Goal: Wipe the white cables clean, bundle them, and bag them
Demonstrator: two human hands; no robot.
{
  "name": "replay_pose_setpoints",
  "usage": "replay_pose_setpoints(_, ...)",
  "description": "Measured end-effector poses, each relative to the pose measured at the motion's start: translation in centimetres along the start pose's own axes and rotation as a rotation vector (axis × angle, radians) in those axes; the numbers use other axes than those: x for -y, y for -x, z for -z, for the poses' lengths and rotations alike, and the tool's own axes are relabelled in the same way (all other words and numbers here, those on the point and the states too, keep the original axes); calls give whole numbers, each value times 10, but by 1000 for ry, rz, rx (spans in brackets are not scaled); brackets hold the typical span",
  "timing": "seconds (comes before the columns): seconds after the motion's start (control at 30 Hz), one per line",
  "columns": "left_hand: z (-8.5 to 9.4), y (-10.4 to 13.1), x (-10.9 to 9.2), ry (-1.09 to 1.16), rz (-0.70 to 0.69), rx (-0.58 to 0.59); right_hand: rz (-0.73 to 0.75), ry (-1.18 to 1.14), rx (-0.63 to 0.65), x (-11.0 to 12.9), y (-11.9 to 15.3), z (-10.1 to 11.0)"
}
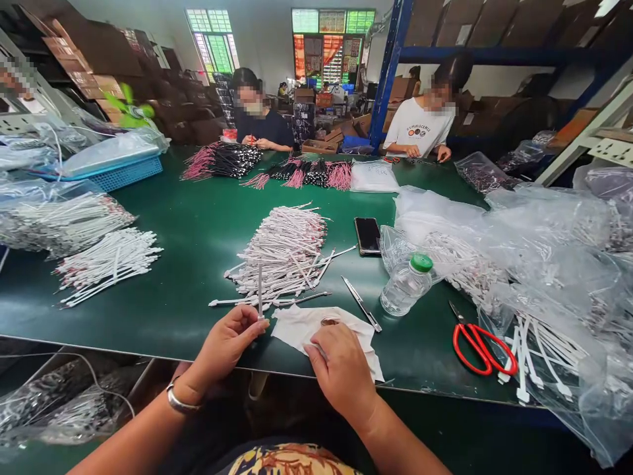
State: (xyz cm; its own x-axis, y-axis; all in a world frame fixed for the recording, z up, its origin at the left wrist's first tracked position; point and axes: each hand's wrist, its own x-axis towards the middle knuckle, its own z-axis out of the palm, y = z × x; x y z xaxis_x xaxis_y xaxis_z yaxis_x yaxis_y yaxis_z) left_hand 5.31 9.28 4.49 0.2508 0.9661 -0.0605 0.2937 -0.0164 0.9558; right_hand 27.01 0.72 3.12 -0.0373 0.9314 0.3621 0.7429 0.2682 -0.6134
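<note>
My left hand (231, 335) is closed, pinching a thin white wire lead (260, 290) that stands upright from thumb and fingers. To its right, my right hand (342, 366) rests over a white cloth (295, 324) with its fingers curled. A small brownish round thing (330, 321) shows at those fingertips; its kind and whether it is gripped cannot be made out. Just beyond both hands lies a heap of white wire leads (284, 244), a few of them loose along its near edge. A slim utility knife (362, 305) lies right of the cloth.
Right of the heap are a black phone (367, 235), a clear bottle with a green cap (406, 287) and red-handled scissors (482, 346). Plastic bags (539, 227) of leads cover the right side. A bundled pile (111, 260) lies left. Two people sit across the green table (192, 247).
</note>
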Motion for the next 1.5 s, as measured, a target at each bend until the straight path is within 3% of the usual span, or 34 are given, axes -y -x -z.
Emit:
replay_pose_setpoints(0.3, 0, 1, 6, -8, -21, 25, -23, -32, 14, 1, -1, -1)
replay_pose_setpoints(0.53, -1, 2, 15, -43, -110, 25, -1, -46, -48, 0, 1, -4)
replay_pose_setpoints(0.63, -1, 1, 18, 8, -120, 52, 9, -57, -73, -2, 1, -6)
replay_pose_setpoints(0.77, -1, 5, 15, 147, -113, 4, 29, -52, -99, -5, 3, -9)
replay_pose_setpoints(0.87, 7, 12, 9, 309, -12, -6, 47, -35, -115, -8, 6, -12)
replay_pose_setpoints(0.97, 30, 18, 7, 505, 99, -97, 63, 20, -139, -12, 9, -14)
replay_pose_setpoints(1.13, 89, 16, 16, 727, 132, -475, 73, 124, -173, -16, 13, -18)
replay_pose_setpoints(1.23, 121, 6, 23, 834, 143, -622, 31, 167, -189, -15, 14, -19)
replay_pose_setpoints(1.37, 158, -18, 32, 907, 197, -660, -23, 221, -184, -15, 13, -19)
replay_pose_setpoints(1.5, 192, -45, 40, 892, 298, -591, -118, 245, -142, -17, 13, -19)
